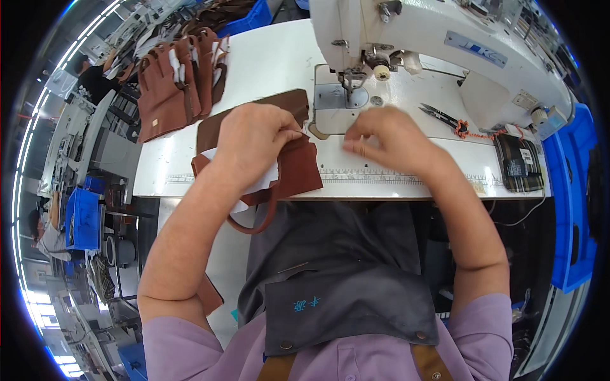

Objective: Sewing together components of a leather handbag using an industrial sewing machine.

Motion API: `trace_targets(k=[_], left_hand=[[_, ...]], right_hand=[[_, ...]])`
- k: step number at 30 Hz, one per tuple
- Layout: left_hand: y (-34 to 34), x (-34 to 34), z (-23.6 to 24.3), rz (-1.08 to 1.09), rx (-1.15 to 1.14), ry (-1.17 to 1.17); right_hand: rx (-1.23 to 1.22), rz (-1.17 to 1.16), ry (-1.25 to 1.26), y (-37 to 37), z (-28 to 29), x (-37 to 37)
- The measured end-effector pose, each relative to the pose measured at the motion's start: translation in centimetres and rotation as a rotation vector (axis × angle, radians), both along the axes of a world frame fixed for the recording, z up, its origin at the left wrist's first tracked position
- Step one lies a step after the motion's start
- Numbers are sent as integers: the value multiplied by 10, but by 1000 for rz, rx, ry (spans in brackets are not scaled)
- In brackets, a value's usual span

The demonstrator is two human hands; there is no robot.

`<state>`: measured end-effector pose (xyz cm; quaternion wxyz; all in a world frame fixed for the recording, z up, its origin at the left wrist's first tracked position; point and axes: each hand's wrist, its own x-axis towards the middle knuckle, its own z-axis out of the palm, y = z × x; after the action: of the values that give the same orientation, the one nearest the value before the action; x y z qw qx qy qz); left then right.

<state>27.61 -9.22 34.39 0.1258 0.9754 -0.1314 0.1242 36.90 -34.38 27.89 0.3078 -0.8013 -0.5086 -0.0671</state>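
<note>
My left hand [253,143] pinches the upper edge of a reddish-brown leather bag piece [300,170] between thumb and fingers. The piece hangs partly over the table's front edge, with its looped handle [262,219] drooping below and white lining [264,181] showing under my wrist. Behind it lies a flat dark brown leather panel [279,105]. My right hand [391,140] is in front of the sewing machine's needle area [348,89], apart from the leather. Its fingers are half curled and slightly blurred, with a gap between thumb and forefinger and nothing visible between them.
Several brown leather bags [166,95] stand at the table's back left. The white sewing machine [438,35] spans the far right. Thread snips [441,116] with orange cord and a plaid pouch [520,162] lie to the right. Blue bins [565,203] stand beyond the right edge.
</note>
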Motion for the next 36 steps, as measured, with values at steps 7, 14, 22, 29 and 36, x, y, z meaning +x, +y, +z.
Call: trace_targets(k=[7,14,22,29,36], left_hand=[[13,-36,87,121,-48,20],[31,-89,125,122,-285,69],[57,-129,75,103,-806,60],[46,-131,19,44,-574,-256],[58,-132,-21,231,-994,84]], right_hand=[[236,111,159,31,-8,-108],[422,106,389,44,3,-125],[744,44,663,16,70,-109],[330,11,381,22,126,-95],[262,-107,163,48,123,-75]])
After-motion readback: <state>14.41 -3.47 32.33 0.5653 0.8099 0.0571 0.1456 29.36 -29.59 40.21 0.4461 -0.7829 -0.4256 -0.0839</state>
